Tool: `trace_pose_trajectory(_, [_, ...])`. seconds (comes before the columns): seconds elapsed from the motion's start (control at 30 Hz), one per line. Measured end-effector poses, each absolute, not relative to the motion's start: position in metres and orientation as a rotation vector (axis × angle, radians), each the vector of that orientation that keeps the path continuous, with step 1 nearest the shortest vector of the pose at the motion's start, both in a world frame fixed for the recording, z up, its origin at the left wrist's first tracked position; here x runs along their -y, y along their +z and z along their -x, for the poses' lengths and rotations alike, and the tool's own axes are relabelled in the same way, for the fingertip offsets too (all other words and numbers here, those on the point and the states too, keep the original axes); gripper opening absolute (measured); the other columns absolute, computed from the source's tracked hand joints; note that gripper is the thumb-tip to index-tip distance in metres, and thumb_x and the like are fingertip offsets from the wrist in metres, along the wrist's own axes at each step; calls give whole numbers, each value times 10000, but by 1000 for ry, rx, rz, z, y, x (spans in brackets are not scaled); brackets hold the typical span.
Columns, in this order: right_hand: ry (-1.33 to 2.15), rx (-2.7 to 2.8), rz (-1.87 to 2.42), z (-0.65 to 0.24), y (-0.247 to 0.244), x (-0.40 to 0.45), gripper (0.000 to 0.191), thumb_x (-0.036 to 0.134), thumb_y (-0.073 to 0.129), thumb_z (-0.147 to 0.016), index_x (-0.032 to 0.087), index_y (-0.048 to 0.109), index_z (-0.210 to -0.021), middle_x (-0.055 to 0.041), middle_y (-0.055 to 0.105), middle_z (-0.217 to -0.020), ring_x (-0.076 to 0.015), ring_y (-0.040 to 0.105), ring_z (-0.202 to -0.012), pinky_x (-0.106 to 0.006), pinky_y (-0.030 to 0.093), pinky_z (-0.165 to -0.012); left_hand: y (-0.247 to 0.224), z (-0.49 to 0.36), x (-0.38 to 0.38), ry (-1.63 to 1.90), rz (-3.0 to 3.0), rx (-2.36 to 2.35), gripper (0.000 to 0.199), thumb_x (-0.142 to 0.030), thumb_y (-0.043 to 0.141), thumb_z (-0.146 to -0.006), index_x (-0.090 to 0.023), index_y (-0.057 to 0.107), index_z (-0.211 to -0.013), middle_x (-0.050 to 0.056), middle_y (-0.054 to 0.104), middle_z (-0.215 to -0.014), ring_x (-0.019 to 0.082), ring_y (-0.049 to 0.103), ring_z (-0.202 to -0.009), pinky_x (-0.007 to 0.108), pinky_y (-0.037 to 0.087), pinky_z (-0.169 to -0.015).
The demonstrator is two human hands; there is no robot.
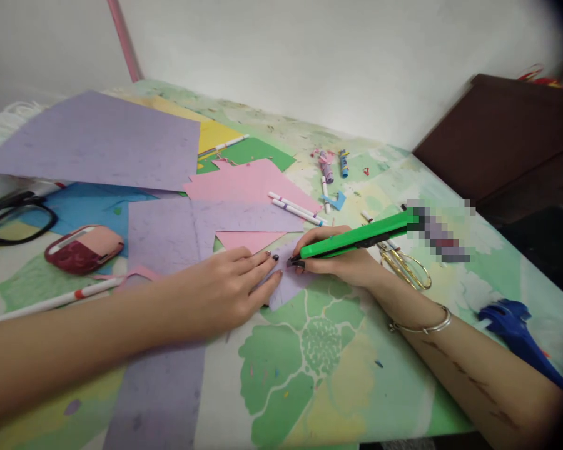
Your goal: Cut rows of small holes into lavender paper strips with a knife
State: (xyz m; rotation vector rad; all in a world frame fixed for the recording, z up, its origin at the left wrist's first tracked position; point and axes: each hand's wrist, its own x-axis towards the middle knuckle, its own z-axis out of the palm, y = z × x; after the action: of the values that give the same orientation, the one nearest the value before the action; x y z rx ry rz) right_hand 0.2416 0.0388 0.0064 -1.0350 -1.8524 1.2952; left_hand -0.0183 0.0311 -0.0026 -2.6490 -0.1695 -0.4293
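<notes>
My right hand point(335, 259) grips a green utility knife point(356, 240), its tip down on a small piece of purple paper point(291, 287). The knife slants up to the right across the hand. Beside the tip, my left hand point(244, 281) lies flat with fingers stretched out, pressing on the purple paper. A larger L-shaped purple sheet point(159, 400) runs beneath my left forearm. Just beyond my hands are a pink sheet point(258, 181) and two white markers point(298, 209). Gold-handled scissors point(406, 265) lie partly behind my right wrist.
A big purple sheet point(98, 137), yellow paper point(216, 134) and green paper point(248, 153) overlap at the back left. A dark red case point(84, 250) and black-rimmed glasses point(19, 219) lie left. A blue glue gun point(520, 331) is right. Small paper rolls point(326, 169) lie near the wall.
</notes>
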Motion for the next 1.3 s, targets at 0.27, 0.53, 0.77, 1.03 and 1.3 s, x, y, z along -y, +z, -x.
trace_pose_trajectory(0.27, [1328, 1835, 1025, -242, 7, -38, 125, 174, 782, -783, 168, 743, -901, -6, 754, -825, -111, 687, -748, -224, 548, -704, -1, 18, -30, -442, 2640, 176, 410, -61, 318, -980, -46, 669, -1190, 195, 736, -1166, 267, 729, -1044, 394, 550, -856])
trace_pose_trajectory(0.53, [1270, 1914, 997, -243, 6, -40, 136, 185, 778, -785, 152, 737, -911, -24, 752, -863, -115, 677, -783, -220, 534, -719, -2, 18, -30, -446, 2643, 171, 405, -69, 321, -982, -37, 668, -1188, 196, 739, -1161, 273, 731, -1034, 403, 547, -857])
trace_pose_trajectory(0.77, [1247, 1952, 1013, -240, 8, -40, 125, 94, 732, -755, 130, 719, -875, -14, 737, -799, -99, 660, -716, -191, 522, -656, -2, 17, -30, -460, 2643, 177, 435, -56, 289, -981, -36, 676, -1180, 190, 743, -1154, 271, 735, -1030, 399, 561, -843])
trace_pose_trajectory(1.03, [1189, 1929, 1052, -238, 7, -39, 125, 119, 742, -724, 113, 720, -847, -25, 734, -777, -115, 671, -701, -209, 521, -631, -1, 18, -31, -454, 2648, 156, 426, -44, 303, -971, -31, 675, -1179, 205, 740, -1149, 280, 739, -1016, 409, 572, -824])
trace_pose_trajectory(1.3, [1194, 1913, 1046, -238, 6, -40, 130, 132, 740, -718, 119, 720, -846, -22, 735, -770, -120, 676, -703, -216, 524, -635, -2, 17, -30, -466, 2639, 162, 428, -46, 300, -975, -36, 683, -1166, 197, 744, -1143, 276, 743, -1008, 406, 581, -815])
